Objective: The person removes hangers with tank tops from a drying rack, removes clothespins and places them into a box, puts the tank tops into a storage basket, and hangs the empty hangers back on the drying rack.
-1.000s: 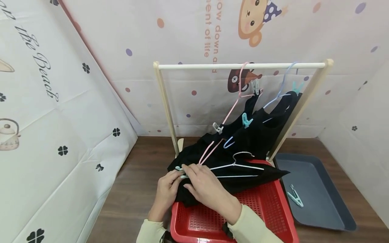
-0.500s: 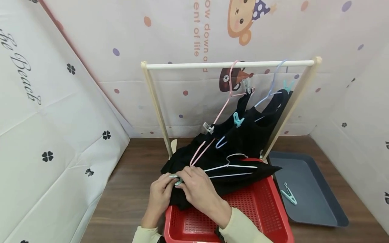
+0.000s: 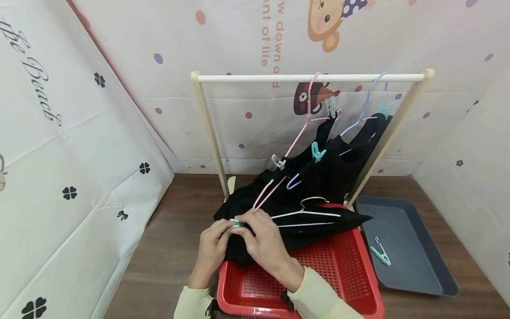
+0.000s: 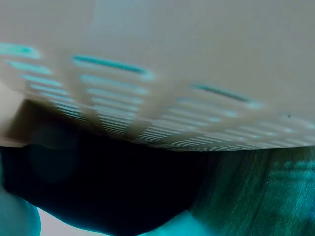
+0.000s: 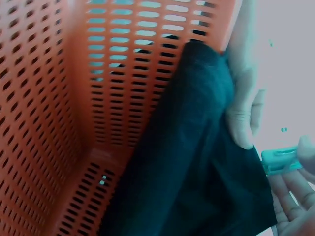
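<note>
In the head view both hands meet over a black garment (image 3: 296,237) draped on the red basket. A pale green clothespin (image 3: 236,223) sits between their fingertips. My right hand (image 3: 264,243) pinches this clothespin; in the right wrist view its thumb and fingers close round the clothespin (image 5: 280,160). My left hand (image 3: 213,248) pinches the garment's edge beside it, and its thumb shows against the cloth (image 5: 197,147). A white hanger (image 3: 308,213) lies on the garment, its left end hidden behind the right hand. The left wrist view is blurred and shows no fingertips clearly.
The red basket (image 3: 360,266) stands below the hands. Behind it a rack's white rod (image 3: 255,79) carries a pink hanger (image 3: 296,141) and a blue hanger (image 3: 364,108) with black garments clipped on. A grey tray (image 3: 422,266) at right holds a pale green clothespin (image 3: 380,251).
The clothespin sat with its ends apart by the right fingers; now it is between both hands' fingertips. The hands have drawn closer round it. The head view has shifted a little.
</note>
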Tool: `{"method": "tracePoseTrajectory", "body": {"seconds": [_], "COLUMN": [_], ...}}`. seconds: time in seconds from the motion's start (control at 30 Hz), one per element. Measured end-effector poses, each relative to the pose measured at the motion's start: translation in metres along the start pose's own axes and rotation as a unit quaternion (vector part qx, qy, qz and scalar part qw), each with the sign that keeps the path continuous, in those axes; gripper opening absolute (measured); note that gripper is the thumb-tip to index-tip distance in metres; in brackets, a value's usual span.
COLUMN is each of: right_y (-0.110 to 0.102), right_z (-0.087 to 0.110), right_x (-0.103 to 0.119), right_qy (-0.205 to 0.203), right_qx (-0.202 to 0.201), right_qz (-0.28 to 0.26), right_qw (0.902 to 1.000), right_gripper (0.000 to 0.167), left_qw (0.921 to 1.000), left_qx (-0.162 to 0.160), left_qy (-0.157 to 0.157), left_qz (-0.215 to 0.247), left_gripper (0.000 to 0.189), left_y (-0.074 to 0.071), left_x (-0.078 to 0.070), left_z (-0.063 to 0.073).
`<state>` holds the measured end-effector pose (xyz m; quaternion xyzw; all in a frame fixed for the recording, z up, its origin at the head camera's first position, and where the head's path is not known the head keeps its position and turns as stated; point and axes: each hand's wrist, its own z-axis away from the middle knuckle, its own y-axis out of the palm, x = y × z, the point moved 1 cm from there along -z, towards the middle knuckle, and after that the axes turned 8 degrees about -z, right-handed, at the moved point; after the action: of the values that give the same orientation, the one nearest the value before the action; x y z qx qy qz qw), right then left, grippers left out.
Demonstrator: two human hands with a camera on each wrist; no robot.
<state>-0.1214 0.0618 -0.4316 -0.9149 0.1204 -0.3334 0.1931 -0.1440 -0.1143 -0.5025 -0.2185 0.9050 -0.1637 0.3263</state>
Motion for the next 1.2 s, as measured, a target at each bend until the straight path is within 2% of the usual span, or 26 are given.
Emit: {"method": "tracePoseTrajectory", "body": {"seconds": [0.1, 0.2, 0.3, 0.4, 0.57, 0.67, 0.73, 0.83, 0.87, 0.93, 1.07, 1.2], "right_y": [-0.008, -0.016, -0.024, -0.037, -0.077, -0.108, -0.13, -0.162, -0.171, -0.188, -0.216, -0.24], "right_z": [-0.002, -0.003, -0.003, -0.005, -0.003, 0.006, 0.015, 0.03, 0.035, 0.048, 0.075, 0.103], "right_x": [0.0, 0.003, 0.012, 0.025, 0.047, 0.054, 0.056, 0.057, 0.057, 0.056, 0.041, 0.015], "right_qy": [0.011, 0.017, 0.021, 0.014, -0.025, -0.018, 0.005, 0.081, 0.115, 0.19, 0.315, 0.416], "right_qx": [0.019, 0.076, 0.131, 0.141, 0.078, 0.021, -0.022, -0.094, -0.118, -0.157, -0.223, -0.229], "right_qz": [-0.063, -0.114, -0.134, -0.127, -0.113, -0.111, -0.094, -0.032, -0.003, 0.047, 0.134, 0.21], "right_qw": [0.9978, 0.9905, 0.982, 0.9817, 0.9902, 0.9935, 0.9953, 0.9917, 0.9863, 0.968, 0.913, 0.8548], "right_gripper": [0.026, 0.032, 0.035, 0.038, 0.04, 0.038, 0.037, 0.043, 0.048, 0.059, 0.064, 0.063], "left_qw": [1.0, 1.0, 0.9998, 0.9996, 0.9999, 0.9999, 0.9999, 0.9999, 0.9999, 0.9999, 0.9999, 0.9999], "left_qx": [0.003, -0.001, 0.001, 0.006, 0.006, 0.005, 0.005, 0.006, 0.006, 0.008, 0.006, -0.001], "left_qy": [0.002, 0.0, -0.017, -0.023, -0.014, -0.009, -0.009, -0.012, -0.011, -0.011, -0.011, -0.013], "left_qz": [-0.002, -0.006, -0.01, -0.011, 0.0, 0.007, 0.007, 0.007, 0.006, 0.004, 0.002, 0.005], "left_gripper": [0.025, 0.027, 0.03, 0.031, 0.024, 0.025, 0.025, 0.025, 0.026, 0.026, 0.026, 0.026], "left_y": [0.001, 0.001, -0.001, -0.001, 0.0, 0.0, 0.001, 0.001, 0.001, 0.001, 0.001, 0.002], "left_x": [0.0, -0.001, -0.001, -0.001, -0.001, -0.002, -0.002, -0.002, -0.002, -0.003, -0.003, -0.003], "left_z": [-0.003, -0.004, -0.003, -0.003, -0.004, -0.004, -0.004, -0.004, -0.004, -0.003, -0.002, -0.003]}}
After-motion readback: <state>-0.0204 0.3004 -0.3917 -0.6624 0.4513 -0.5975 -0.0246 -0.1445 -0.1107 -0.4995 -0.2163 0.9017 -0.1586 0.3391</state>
